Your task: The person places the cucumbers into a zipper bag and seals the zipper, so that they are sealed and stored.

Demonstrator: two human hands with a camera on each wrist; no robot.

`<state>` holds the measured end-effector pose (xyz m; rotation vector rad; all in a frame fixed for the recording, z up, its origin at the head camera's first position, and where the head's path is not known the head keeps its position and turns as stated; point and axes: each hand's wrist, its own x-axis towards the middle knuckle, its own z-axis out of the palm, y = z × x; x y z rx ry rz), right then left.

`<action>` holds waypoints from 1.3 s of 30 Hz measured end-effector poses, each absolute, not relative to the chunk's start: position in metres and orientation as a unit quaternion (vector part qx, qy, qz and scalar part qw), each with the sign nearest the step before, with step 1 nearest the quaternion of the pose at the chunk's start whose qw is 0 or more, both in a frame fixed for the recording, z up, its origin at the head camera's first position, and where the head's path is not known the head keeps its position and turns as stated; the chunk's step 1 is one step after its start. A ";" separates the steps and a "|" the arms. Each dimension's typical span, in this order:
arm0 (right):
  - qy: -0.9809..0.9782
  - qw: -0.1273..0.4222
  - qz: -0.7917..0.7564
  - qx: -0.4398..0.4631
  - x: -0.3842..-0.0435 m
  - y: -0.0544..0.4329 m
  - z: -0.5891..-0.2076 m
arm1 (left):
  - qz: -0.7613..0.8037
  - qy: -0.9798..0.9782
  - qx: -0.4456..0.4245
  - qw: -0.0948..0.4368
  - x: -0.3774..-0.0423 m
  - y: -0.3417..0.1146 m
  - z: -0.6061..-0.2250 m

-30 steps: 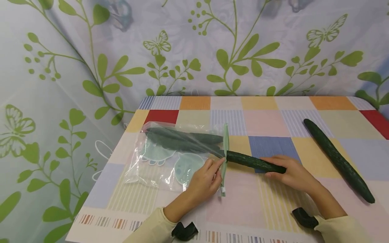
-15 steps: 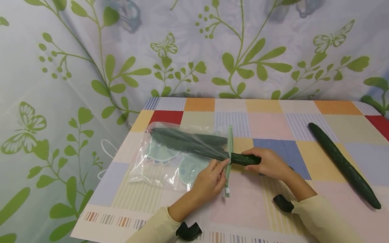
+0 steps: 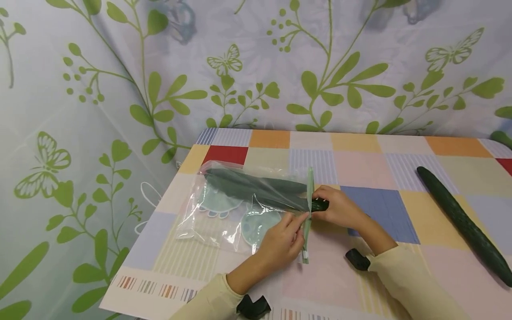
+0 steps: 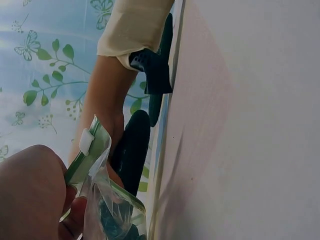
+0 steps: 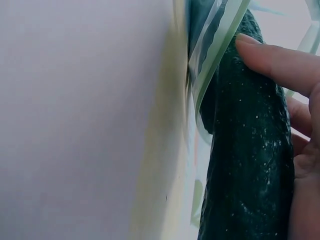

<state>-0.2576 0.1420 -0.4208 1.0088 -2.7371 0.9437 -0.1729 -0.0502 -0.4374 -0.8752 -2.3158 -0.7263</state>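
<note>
A clear zip bag (image 3: pixel 192 222) with a green slider strip (image 3: pixel 307 240) lies on the table, its mouth facing right. Several dark green cucumbers show through its film. My left hand (image 3: pixel 282 240) pinches the near side of the bag's mouth at the green strip. With thumb and fingers, my right hand (image 3: pixel 340 209) grips a cucumber (image 5: pixel 250 150) that lies mostly inside the bag, its end sticking out of the mouth. In the right wrist view the thumb presses on this cucumber right beside the green edge. Part of the left fingers is hidden behind the strip in the left wrist view.
Another cucumber (image 3: pixel 464 226) lies slantwise on the right of the table. A patchwork-patterned cloth (image 3: pixel 372 209) covers the tabletop. Behind it hangs a curtain (image 3: pixel 256 58) with leaves and butterflies. Black straps (image 3: pixel 254 306) sit at both wrists.
The right hand has moved left and pushed the cucumber deeper into the bag, until only its end shows. The left hand keeps its pinch on the mouth. The view has shifted slightly.
</note>
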 end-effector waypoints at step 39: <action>-0.891 -0.154 0.307 0.296 -0.263 0.203 -0.408 | -0.286 -0.867 -0.326 0.245 -0.170 -0.049 -0.442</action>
